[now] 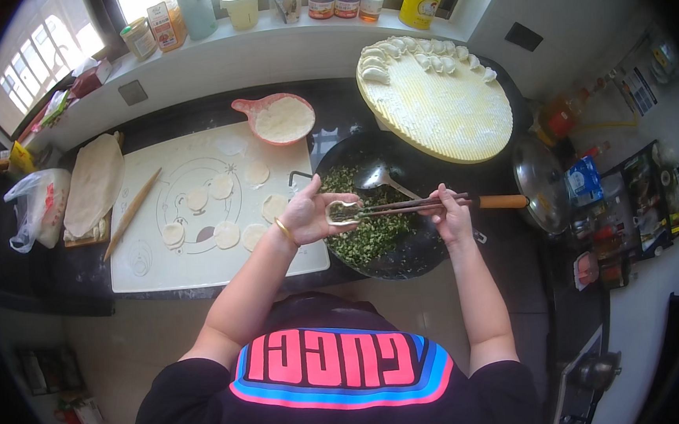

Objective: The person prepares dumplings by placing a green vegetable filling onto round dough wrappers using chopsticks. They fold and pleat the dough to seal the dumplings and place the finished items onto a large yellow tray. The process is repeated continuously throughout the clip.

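My left hand (305, 216) is cupped palm up under a round dumpling wrapper (332, 215) with green chopped filling in its middle. In my right hand (452, 217) is a pair of chopsticks (404, 206), their tips at the filling on the wrapper. Both hands are over a black wok (429, 254), which holds chopped green filling (369, 241). A metal spoon (381, 176) rests in the wok, behind the chopsticks. Several more wrappers (226, 235) lie on a white mat (146, 265) to the left.
Folded dumplings (376, 71) line the far edge of a round, flour-dusted tray (447, 118). A pink bowl of flour (286, 120) stands behind the mat. Left are a rolling pin (133, 212) and a dough sheet (94, 186). A wooden handle (502, 201) juts right; jars (321, 3) line the sill.
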### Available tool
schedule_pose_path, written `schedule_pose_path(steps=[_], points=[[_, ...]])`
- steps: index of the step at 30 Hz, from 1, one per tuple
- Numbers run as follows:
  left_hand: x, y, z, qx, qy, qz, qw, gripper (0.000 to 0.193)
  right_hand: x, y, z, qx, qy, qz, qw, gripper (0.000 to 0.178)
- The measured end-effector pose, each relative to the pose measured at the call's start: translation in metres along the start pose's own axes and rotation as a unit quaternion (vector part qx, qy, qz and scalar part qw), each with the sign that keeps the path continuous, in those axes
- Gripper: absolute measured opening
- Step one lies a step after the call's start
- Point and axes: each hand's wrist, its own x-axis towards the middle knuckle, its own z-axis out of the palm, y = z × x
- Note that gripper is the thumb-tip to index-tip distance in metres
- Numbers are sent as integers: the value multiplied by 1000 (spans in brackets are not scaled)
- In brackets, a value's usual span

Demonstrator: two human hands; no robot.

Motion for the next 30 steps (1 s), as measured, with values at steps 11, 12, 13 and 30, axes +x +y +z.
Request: schedule_pose_path(steps=[11, 12, 13, 30], points=[[-5, -4, -26, 13, 1, 5, 1000, 78, -3, 8, 13, -38, 8, 14, 999, 22], [-4, -5, -30, 14, 2, 6, 1000, 78, -6, 3, 18, -43, 2, 9, 999, 22], [-3, -4, -34, 8, 6, 11, 1000, 76, -9, -4, 23, -70, -4, -22, 997, 22], [-18, 7, -15, -28, -38, 52, 998, 70, -52, 59, 77, -678, -264, -396, 560, 16]])
